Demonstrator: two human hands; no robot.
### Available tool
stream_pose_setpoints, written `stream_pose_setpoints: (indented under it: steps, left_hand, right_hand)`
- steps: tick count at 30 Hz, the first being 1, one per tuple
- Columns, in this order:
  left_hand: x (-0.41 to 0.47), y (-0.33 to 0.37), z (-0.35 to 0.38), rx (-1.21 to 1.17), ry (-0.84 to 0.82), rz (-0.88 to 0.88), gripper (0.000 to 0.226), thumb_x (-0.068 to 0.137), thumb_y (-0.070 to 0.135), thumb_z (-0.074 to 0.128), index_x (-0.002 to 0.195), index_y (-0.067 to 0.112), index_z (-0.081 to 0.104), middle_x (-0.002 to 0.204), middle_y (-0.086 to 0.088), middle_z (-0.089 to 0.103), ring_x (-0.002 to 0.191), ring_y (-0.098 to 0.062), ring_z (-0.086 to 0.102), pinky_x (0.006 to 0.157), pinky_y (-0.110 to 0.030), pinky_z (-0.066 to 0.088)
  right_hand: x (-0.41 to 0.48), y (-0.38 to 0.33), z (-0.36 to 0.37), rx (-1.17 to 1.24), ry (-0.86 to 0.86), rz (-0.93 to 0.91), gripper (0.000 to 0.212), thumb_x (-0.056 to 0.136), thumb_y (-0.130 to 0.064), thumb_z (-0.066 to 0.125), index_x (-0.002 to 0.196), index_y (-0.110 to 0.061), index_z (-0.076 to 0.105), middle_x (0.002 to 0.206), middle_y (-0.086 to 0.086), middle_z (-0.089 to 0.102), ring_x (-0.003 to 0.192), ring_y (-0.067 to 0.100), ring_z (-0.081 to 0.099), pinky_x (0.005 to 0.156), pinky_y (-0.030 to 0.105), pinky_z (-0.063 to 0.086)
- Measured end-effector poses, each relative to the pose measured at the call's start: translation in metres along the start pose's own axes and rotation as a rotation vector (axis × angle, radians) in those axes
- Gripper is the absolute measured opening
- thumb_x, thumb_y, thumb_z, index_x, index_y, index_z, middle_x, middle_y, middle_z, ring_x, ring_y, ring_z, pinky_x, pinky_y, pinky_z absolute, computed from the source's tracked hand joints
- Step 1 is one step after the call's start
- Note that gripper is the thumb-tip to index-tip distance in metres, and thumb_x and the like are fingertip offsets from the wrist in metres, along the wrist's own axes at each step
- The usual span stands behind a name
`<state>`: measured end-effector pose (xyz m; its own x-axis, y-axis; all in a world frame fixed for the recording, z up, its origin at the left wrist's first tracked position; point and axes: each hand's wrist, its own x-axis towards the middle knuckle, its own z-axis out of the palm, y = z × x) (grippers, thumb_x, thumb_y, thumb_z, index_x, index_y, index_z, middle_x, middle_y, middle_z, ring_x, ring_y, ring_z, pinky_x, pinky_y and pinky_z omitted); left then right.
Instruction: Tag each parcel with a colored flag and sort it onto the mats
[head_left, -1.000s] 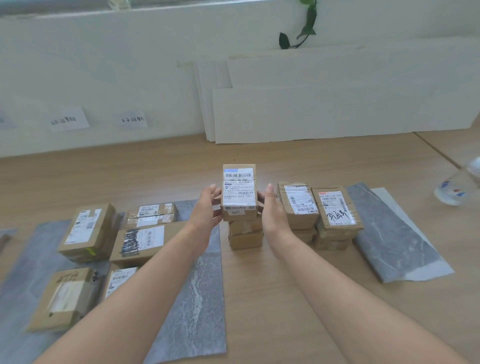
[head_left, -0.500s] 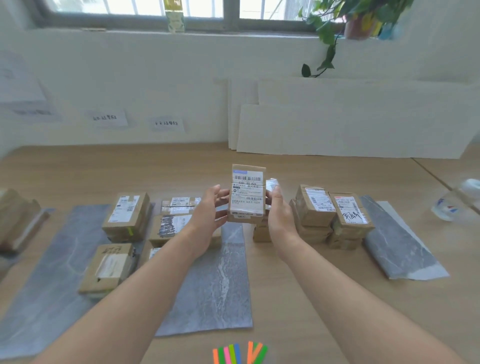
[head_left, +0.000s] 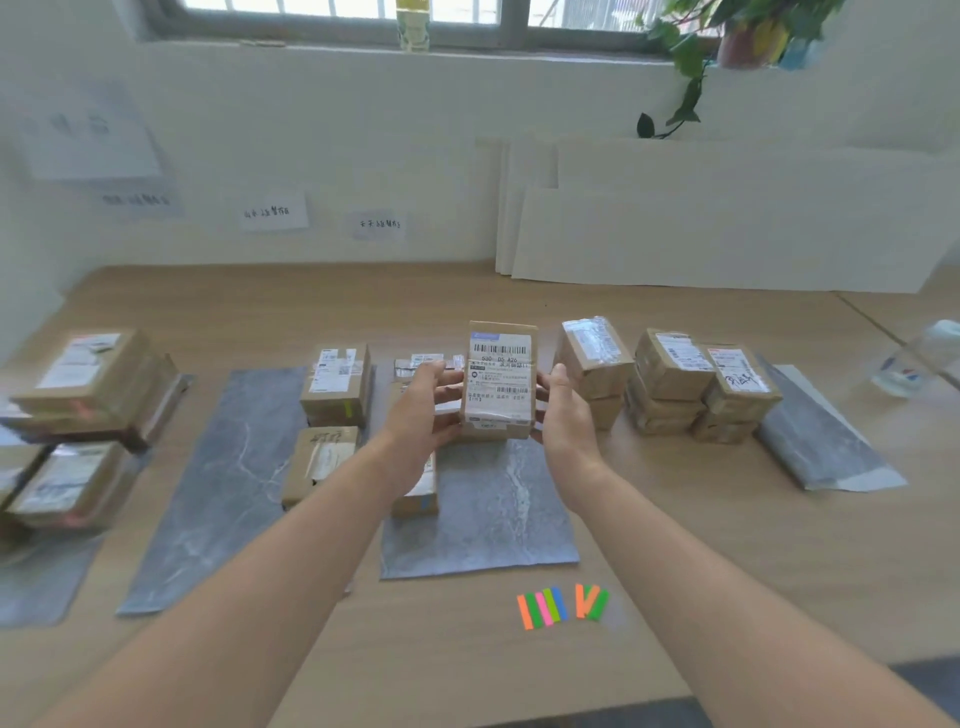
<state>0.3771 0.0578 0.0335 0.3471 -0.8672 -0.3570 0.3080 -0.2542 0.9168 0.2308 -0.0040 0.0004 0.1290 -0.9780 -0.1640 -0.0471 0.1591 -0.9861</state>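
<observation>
Both hands on one parcel. Left hand grips its left edge, thumb on the front, fingers curled behind. Right hand grips the right edge, fingers wrapped round the back. I see the parcel upright, off the table, over the far end of the centre mat, label facing me. Label has a barcode on top and "530 DS A26" under it; the rest is too small to read. Flags lie on the table just nearer me than that mat: orange, green, pink, blue. Stacks sit right of the hands by the right mat; one has handwriting I can't read. Wall notes are blurred.
</observation>
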Motion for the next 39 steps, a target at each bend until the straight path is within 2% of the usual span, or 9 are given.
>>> stream_pose_setpoints:
  steps: [3,7,12,16,22,28,30,35,39]
  left_hand:
    - [-0.014,-0.004,-0.012,-0.003,0.012,-0.012,0.04,0.104,0.042,0.039,0.105,0.015,0.068,0.091,-0.001,0.073,0.083,-0.022,0.066,0.089,-0.038,0.054]
    - [-0.031,-0.012,-0.024,0.006,0.027,-0.01,0.04,0.104,0.037,0.037,0.113,0.014,0.068,0.082,0.0,0.073,0.086,-0.023,0.065,0.097,-0.041,0.052]
    - [-0.05,-0.039,-0.038,0.004,0.102,-0.018,0.04,0.103,0.04,0.037,0.108,0.02,0.072,0.095,0.0,0.074,0.086,-0.023,0.067,0.094,-0.041,0.052]
    - [-0.071,-0.076,-0.042,0.016,0.155,-0.059,0.038,0.102,0.038,0.038,0.113,0.021,0.07,0.099,-0.001,0.075,0.088,-0.021,0.071,0.087,-0.037,0.057]
    - [-0.086,-0.104,-0.049,0.023,0.225,-0.123,0.04,0.104,0.041,0.036,0.118,0.021,0.068,0.113,-0.005,0.069,0.101,-0.029,0.068,0.095,-0.039,0.055]
    - [-0.079,-0.127,-0.067,0.041,0.226,-0.206,0.039,0.104,0.042,0.036,0.114,0.021,0.068,0.112,-0.007,0.068,0.102,-0.034,0.068,0.101,-0.046,0.052]
    - [-0.075,-0.137,-0.076,0.047,0.219,-0.248,0.039,0.104,0.042,0.036,0.115,0.022,0.068,0.112,-0.008,0.067,0.102,-0.035,0.069,0.102,-0.047,0.052]
    - [-0.071,-0.171,-0.102,0.072,0.171,-0.354,0.039,0.105,0.042,0.033,0.122,0.025,0.064,0.103,-0.007,0.063,0.093,-0.032,0.067,0.099,-0.045,0.053]
    - [-0.073,-0.2,-0.126,0.109,0.137,-0.441,0.04,0.105,0.044,0.032,0.13,0.027,0.058,0.102,-0.004,0.059,0.09,-0.03,0.065,0.099,-0.043,0.051]
  right_hand:
    - [-0.015,0.003,0.006,0.004,-0.013,-0.002,0.049,0.111,-0.045,0.024,0.09,-0.038,0.068,0.08,-0.022,0.076,0.083,0.0,0.071,0.08,0.025,0.049]
    - [-0.026,0.01,0.016,0.02,-0.048,0.023,0.05,0.111,-0.046,0.025,0.09,-0.038,0.07,0.081,-0.02,0.076,0.091,0.008,0.071,0.088,0.032,0.053]
    - [-0.041,0.045,0.023,0.028,-0.107,0.061,0.049,0.111,-0.045,0.026,0.096,-0.034,0.071,0.093,-0.009,0.077,0.094,0.011,0.071,0.089,0.033,0.054]
    - [-0.06,0.079,0.018,0.019,-0.15,0.116,0.045,0.111,-0.046,0.026,0.094,-0.036,0.068,0.097,-0.011,0.075,0.098,0.011,0.069,0.091,0.033,0.052]
    - [-0.079,0.108,0.01,0.037,-0.192,0.177,0.045,0.111,-0.044,0.026,0.096,-0.035,0.068,0.094,-0.014,0.075,0.098,0.008,0.07,0.096,0.035,0.053]
    - [-0.091,0.135,0.021,0.01,-0.17,0.206,0.05,0.111,-0.043,0.026,0.089,-0.035,0.071,0.082,-0.023,0.076,0.096,0.01,0.071,0.094,0.039,0.054]
    - [-0.098,0.149,0.025,-0.005,-0.155,0.237,0.05,0.111,-0.044,0.026,0.09,-0.035,0.071,0.085,-0.02,0.076,0.098,0.011,0.07,0.096,0.039,0.053]
    - [-0.119,0.194,0.042,-0.047,-0.115,0.336,0.051,0.103,-0.058,0.028,0.09,-0.039,0.072,0.097,-0.012,0.077,0.104,0.016,0.07,0.102,0.051,0.051]
    - [-0.138,0.221,0.056,-0.066,-0.099,0.418,0.051,0.107,-0.05,0.028,0.086,-0.04,0.072,0.095,-0.015,0.076,0.104,0.014,0.07,0.103,0.049,0.051]
